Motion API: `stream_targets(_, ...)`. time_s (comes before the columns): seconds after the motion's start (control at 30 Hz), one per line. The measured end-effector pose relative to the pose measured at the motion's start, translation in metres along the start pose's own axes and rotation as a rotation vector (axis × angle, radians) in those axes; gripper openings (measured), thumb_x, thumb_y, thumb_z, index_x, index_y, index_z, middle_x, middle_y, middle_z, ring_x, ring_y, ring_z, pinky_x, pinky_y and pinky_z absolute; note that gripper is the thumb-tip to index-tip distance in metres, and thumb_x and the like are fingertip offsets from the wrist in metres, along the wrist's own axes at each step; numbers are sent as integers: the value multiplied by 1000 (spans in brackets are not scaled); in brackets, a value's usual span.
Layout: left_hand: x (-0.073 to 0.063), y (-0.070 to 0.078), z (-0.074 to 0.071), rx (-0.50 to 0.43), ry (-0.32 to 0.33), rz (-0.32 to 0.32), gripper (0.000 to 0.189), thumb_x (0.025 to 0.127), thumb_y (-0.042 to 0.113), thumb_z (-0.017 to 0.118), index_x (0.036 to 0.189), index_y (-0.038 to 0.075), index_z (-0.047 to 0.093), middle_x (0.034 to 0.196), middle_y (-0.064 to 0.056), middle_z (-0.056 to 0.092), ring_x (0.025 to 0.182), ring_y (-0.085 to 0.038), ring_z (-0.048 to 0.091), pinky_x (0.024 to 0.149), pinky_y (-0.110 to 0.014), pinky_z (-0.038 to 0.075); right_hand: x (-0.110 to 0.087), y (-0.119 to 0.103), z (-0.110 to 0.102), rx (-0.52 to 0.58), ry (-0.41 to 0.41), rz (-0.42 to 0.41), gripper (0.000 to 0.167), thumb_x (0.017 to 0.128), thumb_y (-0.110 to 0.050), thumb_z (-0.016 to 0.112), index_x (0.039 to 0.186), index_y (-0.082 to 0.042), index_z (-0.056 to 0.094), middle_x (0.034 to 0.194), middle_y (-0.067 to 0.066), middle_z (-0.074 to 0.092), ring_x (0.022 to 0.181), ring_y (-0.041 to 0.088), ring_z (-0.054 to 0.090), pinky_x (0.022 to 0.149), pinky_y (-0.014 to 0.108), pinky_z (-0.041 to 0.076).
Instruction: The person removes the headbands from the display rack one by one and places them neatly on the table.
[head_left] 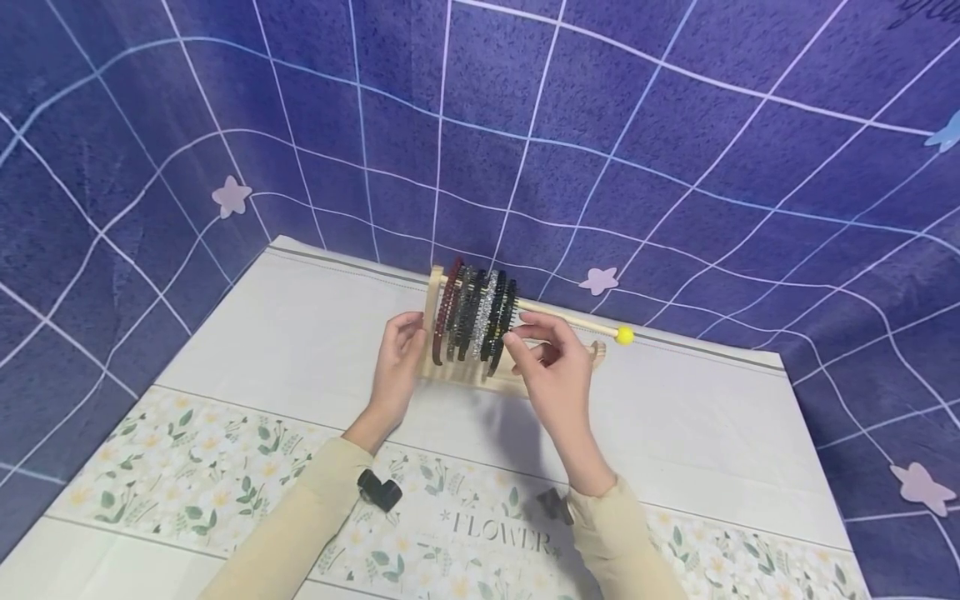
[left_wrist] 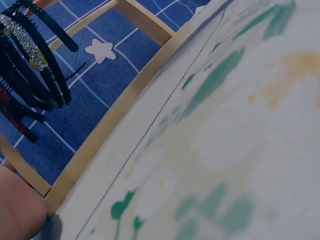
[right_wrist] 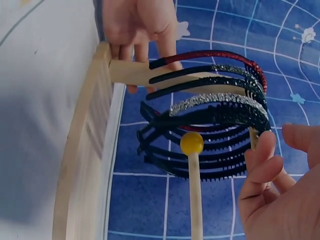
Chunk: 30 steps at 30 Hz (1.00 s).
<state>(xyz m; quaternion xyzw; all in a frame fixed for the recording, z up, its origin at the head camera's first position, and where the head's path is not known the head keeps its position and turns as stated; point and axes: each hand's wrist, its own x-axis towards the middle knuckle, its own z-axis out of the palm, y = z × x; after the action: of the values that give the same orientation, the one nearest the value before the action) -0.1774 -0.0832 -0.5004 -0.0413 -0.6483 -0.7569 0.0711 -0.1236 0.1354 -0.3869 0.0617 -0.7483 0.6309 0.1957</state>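
Note:
Several headbands (head_left: 481, 321), dark, silver and dark red, hang side by side on the rod (head_left: 570, 319) of a light wooden stand (head_left: 432, 308). A yellow ball (head_left: 624, 335) caps the rod's right end. At the stand's left end post, my left hand (head_left: 397, 362) holds on, its fingers reaching behind the wood in the right wrist view. My right hand (head_left: 558, 362) is at the rightmost black headband (head_left: 504, 329), fingers loosely bent. The right wrist view shows thumb and fingers apart, beside the headbands' edge. Some fingertips are hidden.
The stand's base stands on a white tablecloth (head_left: 285, 333) with a flowered band and the word FLOWER. Behind the table hangs a blue curtain (head_left: 487, 167) with a line grid and pale stars. A second, wavy-edged wooden end (head_left: 597, 354) shows beyond my right hand.

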Motion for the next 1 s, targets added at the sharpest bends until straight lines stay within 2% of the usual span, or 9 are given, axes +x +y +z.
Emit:
stream_targets(0.17, 0, -3, -2, -35, -14, 7, 40, 117, 7, 51, 155, -1, 41, 161, -15, 50, 150, -25, 48, 127, -33, 44, 1, 2, 6, 43, 16, 30, 39, 97, 0, 85, 134, 0, 72, 104, 19, 80, 58, 21, 69, 54, 22, 60)
stream_targets(0.33, 1, -4, -4, -24, -23, 3, 39, 118, 7, 51, 156, 1, 42, 160, -11, 51, 148, -18, 49, 124, -29, 46, 2, 2, 12, 97, 17, 31, 47, 95, 3, 84, 139, 1, 68, 101, 17, 77, 60, 8, 68, 57, 22, 63)
stream_targets(0.43, -1, -3, -4, -29, -21, -3, 40, 117, 6, 51, 156, 1, 42, 159, -10, 51, 148, -17, 49, 124, -30, 46, 3, 3, 14, 114, 13, 31, 50, 94, 4, 84, 141, 0, 67, 100, 14, 77, 62, 13, 70, 58, 27, 65)
stream_targets(0.57, 0, -2, -5, -26, -23, -9, 41, 118, 8, 51, 157, 2, 42, 160, -9, 51, 149, -18, 48, 124, -30, 46, 4, 6, 16, 98, 13, 20, 52, 94, 6, 83, 143, -1, 67, 100, 15, 76, 63, 16, 71, 58, 27, 65)
stream_targets(0.77, 1, -3, -5, -18, -38, -13, 43, 118, 11, 51, 159, 3, 40, 164, -10, 48, 151, -19, 47, 125, -29, 45, 5, 7, 15, 59, 23, -20, 53, 95, 7, 79, 146, -1, 66, 99, 17, 73, 65, 4, 66, 56, 15, 57)
stream_targets(1.0, 1, -4, -3, -84, -21, 5, 45, 116, 4, 53, 159, -1, 39, 155, -13, 52, 141, -18, 51, 123, -30, 47, 7, 4, 11, 20, 42, -14, 54, 96, 10, 76, 149, 1, 66, 101, 16, 71, 69, 3, 65, 58, 15, 59)
